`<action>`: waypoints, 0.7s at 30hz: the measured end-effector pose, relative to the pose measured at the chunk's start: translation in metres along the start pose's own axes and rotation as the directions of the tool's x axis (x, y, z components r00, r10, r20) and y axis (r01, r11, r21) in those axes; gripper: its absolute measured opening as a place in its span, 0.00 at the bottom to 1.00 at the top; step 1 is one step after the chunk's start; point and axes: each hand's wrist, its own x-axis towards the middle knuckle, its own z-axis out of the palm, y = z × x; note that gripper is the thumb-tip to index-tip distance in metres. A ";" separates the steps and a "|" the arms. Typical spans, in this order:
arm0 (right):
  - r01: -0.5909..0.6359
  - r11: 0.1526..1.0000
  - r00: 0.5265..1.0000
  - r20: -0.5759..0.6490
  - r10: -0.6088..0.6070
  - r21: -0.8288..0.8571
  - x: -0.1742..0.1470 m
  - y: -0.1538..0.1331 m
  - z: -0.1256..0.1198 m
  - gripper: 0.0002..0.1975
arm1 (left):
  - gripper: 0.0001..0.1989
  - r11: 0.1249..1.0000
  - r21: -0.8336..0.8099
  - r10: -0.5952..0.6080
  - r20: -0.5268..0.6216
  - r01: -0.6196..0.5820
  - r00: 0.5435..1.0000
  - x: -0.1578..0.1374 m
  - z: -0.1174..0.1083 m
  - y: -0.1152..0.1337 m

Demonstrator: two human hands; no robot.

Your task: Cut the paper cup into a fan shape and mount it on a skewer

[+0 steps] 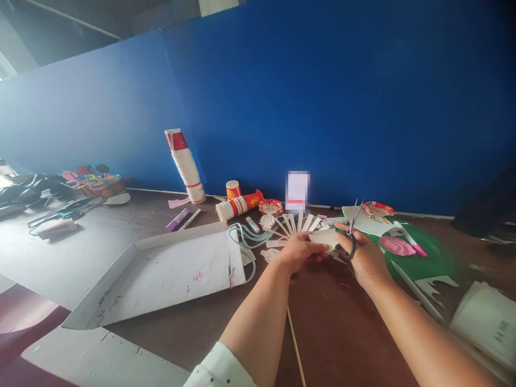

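Note:
My left hand (300, 251) is closed on a piece of white paper (323, 237), its thumb lying along the near side. White paper strips (299, 222) fan out just beyond the fingers; whether they join the held piece I cannot tell. My right hand (365, 258) grips scissors (351, 244) by the dark handles, blades pointing up and away from me. The fingers of that hand are close to the right end of the paper, and partly hidden. Beside my left hand lie small white paper cut-outs (269, 255) and red-and-white cut pieces (271, 207).
A shallow white cardboard box lid (173, 274) lies left, with a pale cable (252, 236) beside it. Behind stand stacked paper cups (188, 172); others (242, 205) lie sideways. A wooden stick (296, 346) is in front. Right are a green sheet (437, 258) and a marker (411, 239).

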 end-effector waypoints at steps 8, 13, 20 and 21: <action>-0.109 0.991 0.994 0.012 0.109 0.083 0.001 0.004 0.004 0.24 | 0.20 0.985 -0.023 0.160 -0.264 -0.172 0.951 0.009 0.000 -0.006; -0.160 0.957 0.984 -0.042 0.175 0.242 0.001 0.004 0.009 0.22 | 0.24 0.968 -0.170 0.118 -0.337 -0.184 0.934 0.007 0.015 -0.006; -0.159 0.919 0.986 0.008 0.167 0.361 -0.004 0.001 0.014 0.23 | 0.19 0.987 -0.056 0.130 -0.276 -0.151 0.952 0.009 0.025 -0.015; -0.161 0.923 0.986 0.024 0.163 0.351 -0.005 0.001 0.014 0.23 | 0.18 0.988 -0.042 0.128 -0.297 -0.147 0.946 0.010 0.023 -0.015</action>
